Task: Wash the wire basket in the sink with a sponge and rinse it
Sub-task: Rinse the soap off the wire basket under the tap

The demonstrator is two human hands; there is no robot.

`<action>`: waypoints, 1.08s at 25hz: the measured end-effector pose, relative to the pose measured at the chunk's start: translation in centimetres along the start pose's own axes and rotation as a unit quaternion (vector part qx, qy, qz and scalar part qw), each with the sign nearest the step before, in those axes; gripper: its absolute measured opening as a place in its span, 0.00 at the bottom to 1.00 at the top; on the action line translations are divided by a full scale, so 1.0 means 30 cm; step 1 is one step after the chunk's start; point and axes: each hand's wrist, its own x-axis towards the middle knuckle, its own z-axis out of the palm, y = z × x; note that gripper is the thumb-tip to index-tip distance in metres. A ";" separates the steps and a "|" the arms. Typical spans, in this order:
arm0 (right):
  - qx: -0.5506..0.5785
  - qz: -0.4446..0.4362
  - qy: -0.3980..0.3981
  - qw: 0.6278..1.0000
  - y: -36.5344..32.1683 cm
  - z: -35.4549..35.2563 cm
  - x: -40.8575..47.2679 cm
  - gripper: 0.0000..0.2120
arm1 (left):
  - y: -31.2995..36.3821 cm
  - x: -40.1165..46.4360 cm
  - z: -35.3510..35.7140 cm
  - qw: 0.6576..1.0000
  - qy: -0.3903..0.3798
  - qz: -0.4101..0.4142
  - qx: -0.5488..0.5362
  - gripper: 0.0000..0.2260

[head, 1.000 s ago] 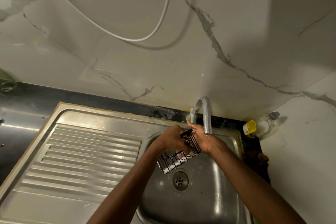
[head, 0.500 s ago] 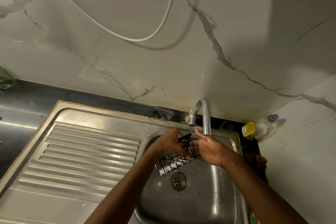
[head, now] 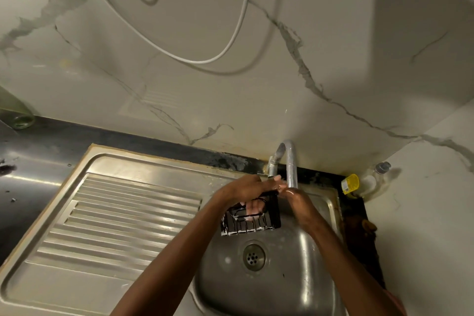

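While left hand [head: 246, 188] grips sudsy black wire basket [head: 250, 218], wet right hand [head: 295, 196] half-curled beneath curved steel tap [head: 288, 161]

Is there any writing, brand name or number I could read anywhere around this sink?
Small yellow container in the corner behind the steel sink: dark print on its label, too small and blurred to read.
Clear plastic bottle beside it: no legible text.
Black wire basket, curved metal tap, marble-pattern wall: no text.
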 end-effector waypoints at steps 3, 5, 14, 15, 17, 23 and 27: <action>-0.061 -0.053 -0.117 0.990 -0.012 -0.076 -0.043 0.11 | 0.004 0.033 0.034 1.000 -0.019 -0.005 -0.023 0.18; -0.109 -0.030 -0.137 0.984 -0.001 -0.102 -0.060 0.06 | 0.013 0.059 0.057 0.999 -0.040 -0.006 0.023 0.15; -0.151 -0.005 0.130 0.980 0.129 -0.118 -0.137 0.14 | 0.011 0.170 0.168 0.979 0.122 -0.039 -0.155 0.06; -0.145 0.005 0.153 0.977 0.127 -0.117 -0.138 0.13 | 0.027 0.183 0.172 0.960 0.159 -0.060 -0.222 0.07; -0.100 0.019 0.191 0.976 0.094 -0.092 -0.131 0.11 | 0.045 0.219 0.160 0.942 0.225 -0.071 -0.238 0.08; -0.072 0.023 0.217 0.973 0.024 -0.087 -0.098 0.04 | 0.124 0.321 0.150 0.915 0.302 -0.050 -0.263 0.12; -0.081 0.069 0.244 0.964 0.032 -0.059 -0.060 0.07 | 0.108 0.329 0.188 0.936 0.270 -0.039 -0.223 0.07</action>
